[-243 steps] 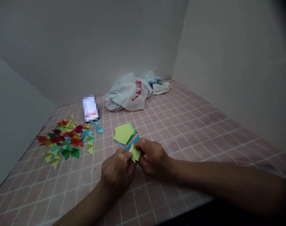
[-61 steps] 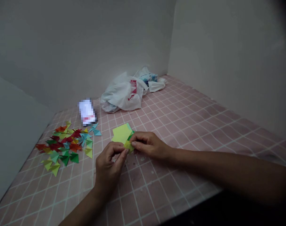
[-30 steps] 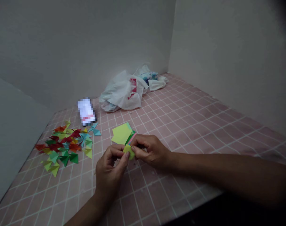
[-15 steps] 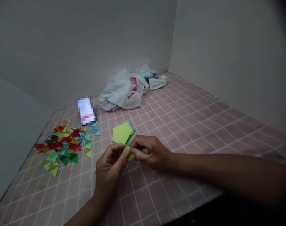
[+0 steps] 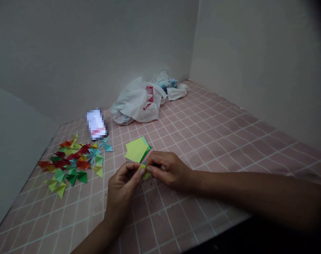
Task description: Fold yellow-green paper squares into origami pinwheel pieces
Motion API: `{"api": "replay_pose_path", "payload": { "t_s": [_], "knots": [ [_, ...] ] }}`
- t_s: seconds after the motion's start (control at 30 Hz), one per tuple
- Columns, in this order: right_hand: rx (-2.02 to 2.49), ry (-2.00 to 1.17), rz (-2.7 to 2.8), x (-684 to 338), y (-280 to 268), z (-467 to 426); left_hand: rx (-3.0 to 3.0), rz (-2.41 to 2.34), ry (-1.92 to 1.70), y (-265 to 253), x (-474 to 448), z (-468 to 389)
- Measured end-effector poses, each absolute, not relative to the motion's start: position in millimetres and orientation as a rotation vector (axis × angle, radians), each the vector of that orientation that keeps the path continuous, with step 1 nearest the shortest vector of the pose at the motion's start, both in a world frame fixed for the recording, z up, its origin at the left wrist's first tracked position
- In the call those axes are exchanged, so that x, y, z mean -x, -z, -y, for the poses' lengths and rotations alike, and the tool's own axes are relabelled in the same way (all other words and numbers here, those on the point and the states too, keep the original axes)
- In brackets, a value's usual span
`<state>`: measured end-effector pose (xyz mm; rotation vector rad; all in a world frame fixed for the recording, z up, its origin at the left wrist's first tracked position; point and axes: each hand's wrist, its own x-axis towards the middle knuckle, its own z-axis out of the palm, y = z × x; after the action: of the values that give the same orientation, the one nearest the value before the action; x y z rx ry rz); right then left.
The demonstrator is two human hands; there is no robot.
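A small yellow piece of paper [image 5: 146, 175] is pinched between both hands; most of it is hidden by the fingers, so its folds cannot be made out. My left hand [image 5: 125, 181] grips it from the left with thumb and fingers. From the right, the closed fingertips of my right hand [image 5: 169, 169] meet it at its upper edge. Just beyond the hands lies a stack of coloured paper sheets [image 5: 136, 149], yellow on top, with green, pink and blue edges showing beneath, partly covered by my right hand.
Left of the hands lie many small folded paper pieces [image 5: 70, 160] in red, orange, yellow, green and blue. Behind them a phone [image 5: 96, 124] with a lit screen is propped up. White plastic bags [image 5: 139, 100] sit by the wall on the pink checked surface [image 5: 216, 134].
Both hands stay in nearly the same place, with only slight finger movement. Less of the yellow paper shows between the fingertips. Nothing else has visibly moved.
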<state>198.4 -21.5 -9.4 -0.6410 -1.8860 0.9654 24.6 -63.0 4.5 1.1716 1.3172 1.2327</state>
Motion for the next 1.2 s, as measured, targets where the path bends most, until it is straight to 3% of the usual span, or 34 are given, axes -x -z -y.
{"api": "replay_pose_path", "payload": {
  "t_s": [0.93,1.2],
  "knots": [
    [0.729,-1.219,1.804,-197.8,9.5,19.6,-1.179,-1.328,-1.12,-7.4,-25.5,61.9],
    [0.726,-1.255,1.783,-199.0,8.5,20.1,-1.217,-1.297,-1.247,-6.7,-27.7,61.9]
  ]
}}
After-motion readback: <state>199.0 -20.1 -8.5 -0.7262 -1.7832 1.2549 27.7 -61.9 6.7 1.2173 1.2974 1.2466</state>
